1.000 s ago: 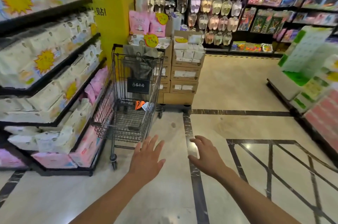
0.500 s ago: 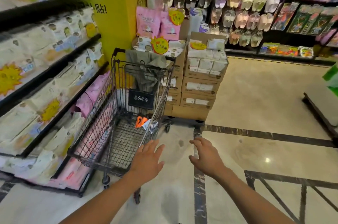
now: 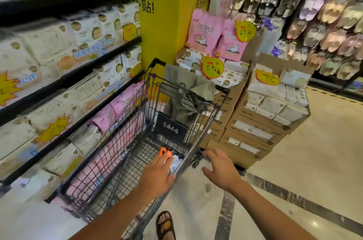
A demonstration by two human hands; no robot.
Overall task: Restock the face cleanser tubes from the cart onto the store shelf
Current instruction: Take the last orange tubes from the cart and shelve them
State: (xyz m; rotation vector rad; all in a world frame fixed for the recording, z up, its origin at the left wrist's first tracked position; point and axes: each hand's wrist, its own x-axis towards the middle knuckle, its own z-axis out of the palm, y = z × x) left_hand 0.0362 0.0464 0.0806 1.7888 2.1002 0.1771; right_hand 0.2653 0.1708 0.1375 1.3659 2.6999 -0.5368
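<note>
Shelving (image 3: 78, 75) with black edges fills the left side, stacked with white tissue packs (image 3: 49, 47) above and pink packs (image 3: 117, 104) on a lower tier. Just beside it stands a wire shopping cart (image 3: 135, 163), its long side running along the shelf front. A grey-green cloth (image 3: 186, 82) is draped over the far end of the basket.

On the mesh floor of the cart, near its right wall, lie the face cleanser tubes (image 3: 167, 154), orange caps pointing away from the person, white bodies partly hidden. The left hand (image 3: 157, 175) reaches down into the basket right above them, fingers stretched forward and grasping nothing that shows; whether the fingertips touch the tubes cannot be told. A sandalled foot (image 3: 166, 224) stands on the floor below the cart's near end.

The right hand (image 3: 222, 171) hovers just outside the cart's right rim, fingers spread and relaxed, released from everything.

Behind the cart rises a yellow pillar (image 3: 167, 24), with pink bags (image 3: 204, 31) and round yellow price tags (image 3: 212, 68) next to it. Stacked cardboard boxes (image 3: 255, 128) holding white packs sit further right, and rows of slippers (image 3: 324, 14) hang on the far right wall.
</note>
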